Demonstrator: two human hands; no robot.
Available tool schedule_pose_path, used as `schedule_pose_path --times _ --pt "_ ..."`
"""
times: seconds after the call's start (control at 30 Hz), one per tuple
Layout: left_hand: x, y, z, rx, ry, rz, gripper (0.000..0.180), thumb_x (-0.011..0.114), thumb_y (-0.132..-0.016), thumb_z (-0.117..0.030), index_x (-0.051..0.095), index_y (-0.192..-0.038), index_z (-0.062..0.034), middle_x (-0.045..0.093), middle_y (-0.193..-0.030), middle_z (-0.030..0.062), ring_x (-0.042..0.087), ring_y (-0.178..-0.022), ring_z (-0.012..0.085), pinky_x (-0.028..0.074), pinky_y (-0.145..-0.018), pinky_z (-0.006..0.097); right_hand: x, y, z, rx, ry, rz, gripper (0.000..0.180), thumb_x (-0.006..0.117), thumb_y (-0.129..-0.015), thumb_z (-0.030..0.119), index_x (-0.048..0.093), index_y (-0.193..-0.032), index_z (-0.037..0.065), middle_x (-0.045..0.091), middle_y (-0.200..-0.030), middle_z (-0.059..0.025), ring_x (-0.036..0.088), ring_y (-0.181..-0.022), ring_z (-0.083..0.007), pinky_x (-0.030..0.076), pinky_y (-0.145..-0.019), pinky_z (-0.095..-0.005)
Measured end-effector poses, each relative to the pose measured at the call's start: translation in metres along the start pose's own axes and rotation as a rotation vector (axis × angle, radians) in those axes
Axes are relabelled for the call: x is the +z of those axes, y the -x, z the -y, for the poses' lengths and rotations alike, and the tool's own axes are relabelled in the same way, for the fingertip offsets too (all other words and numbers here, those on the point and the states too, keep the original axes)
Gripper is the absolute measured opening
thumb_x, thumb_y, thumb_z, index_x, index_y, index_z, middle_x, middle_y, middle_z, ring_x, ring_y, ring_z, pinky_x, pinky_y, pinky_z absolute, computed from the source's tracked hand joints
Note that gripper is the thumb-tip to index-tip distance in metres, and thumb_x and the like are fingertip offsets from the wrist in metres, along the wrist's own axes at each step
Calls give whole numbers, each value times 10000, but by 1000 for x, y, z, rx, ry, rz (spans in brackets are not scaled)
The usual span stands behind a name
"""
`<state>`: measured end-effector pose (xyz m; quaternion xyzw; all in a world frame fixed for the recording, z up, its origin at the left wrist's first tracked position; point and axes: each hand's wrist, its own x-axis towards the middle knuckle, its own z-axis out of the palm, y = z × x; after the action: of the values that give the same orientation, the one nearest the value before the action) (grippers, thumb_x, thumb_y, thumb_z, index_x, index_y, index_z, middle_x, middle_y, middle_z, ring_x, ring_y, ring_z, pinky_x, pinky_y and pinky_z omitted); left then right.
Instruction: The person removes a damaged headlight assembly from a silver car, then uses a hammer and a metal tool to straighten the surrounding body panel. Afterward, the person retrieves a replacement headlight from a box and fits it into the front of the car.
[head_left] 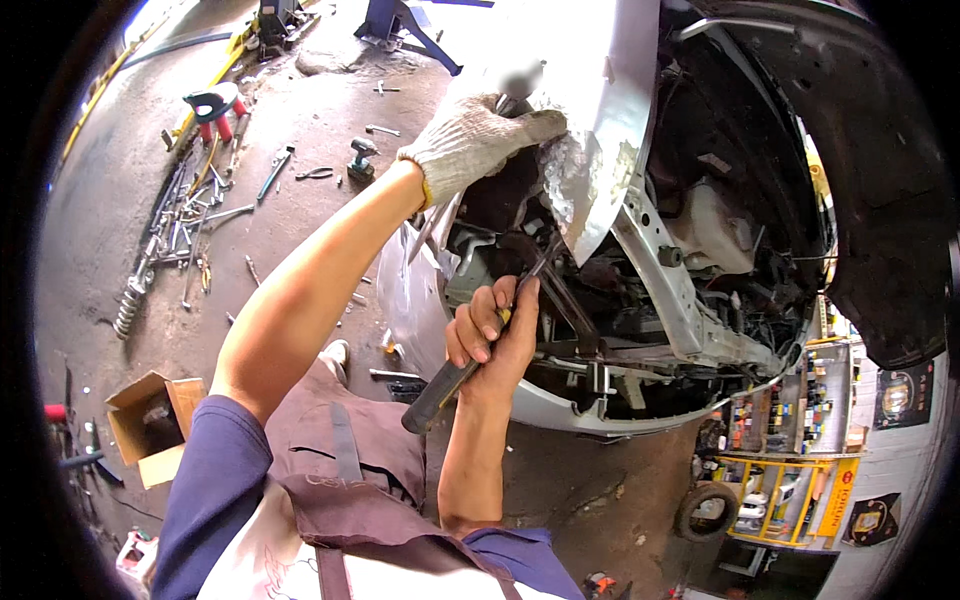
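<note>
Gloved left hand (475, 145) is curling by the silver fender (600, 130), can't tell on what from here; bare right hand (497, 330) is gripping a dark-handled tool (438, 393); fender's scraped, crumpled corner is jutting beside the engine bay (770, 285).

I have the right hand (495, 330) near centre, around a long tool (440, 390) that reaches up toward one o'clock, near the lower corner of the fender (600, 165). The left hand (470, 145) is at twelve, by the fender's edge. The engine bay (650, 275) spreads from one to four, with the raised hood (890, 130) beyond it at two. On the floor (310, 222), a drill (362, 150) sits near eleven, a stool (210, 103) at ten, a coil-spring strut (125, 310) at nine, a box (188, 402) at eight. Shelves (785, 415) stand at four, a tyre (687, 512) toward five.
</note>
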<state>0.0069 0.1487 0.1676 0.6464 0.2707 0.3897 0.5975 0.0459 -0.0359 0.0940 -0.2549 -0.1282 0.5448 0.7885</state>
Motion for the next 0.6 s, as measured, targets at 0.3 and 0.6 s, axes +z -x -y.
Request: schedule_pose_path --times 0.3,0.6 --pt "18 -18 -21 197 -258 -2 361 771 -835 -401 682 -935 -65 553 -702 -51 458 -606 27 366 -525 214 -3 -15 -3 -148 -93 -87 436 368 -1032 510 422 -796 148 349 -564 37 322 -381 -76 322 -336 -270" --pt "20 -40 -56 139 -424 196 257 786 -820 -285 712 -887 -47 645 -743 -15 542 -706 71 452 -661 267 -15 -23 -3 -210 -396 -148 418 346 -1047 483 434 -795 161 332 -580 51 304 -395 -71 375 -358 -262"
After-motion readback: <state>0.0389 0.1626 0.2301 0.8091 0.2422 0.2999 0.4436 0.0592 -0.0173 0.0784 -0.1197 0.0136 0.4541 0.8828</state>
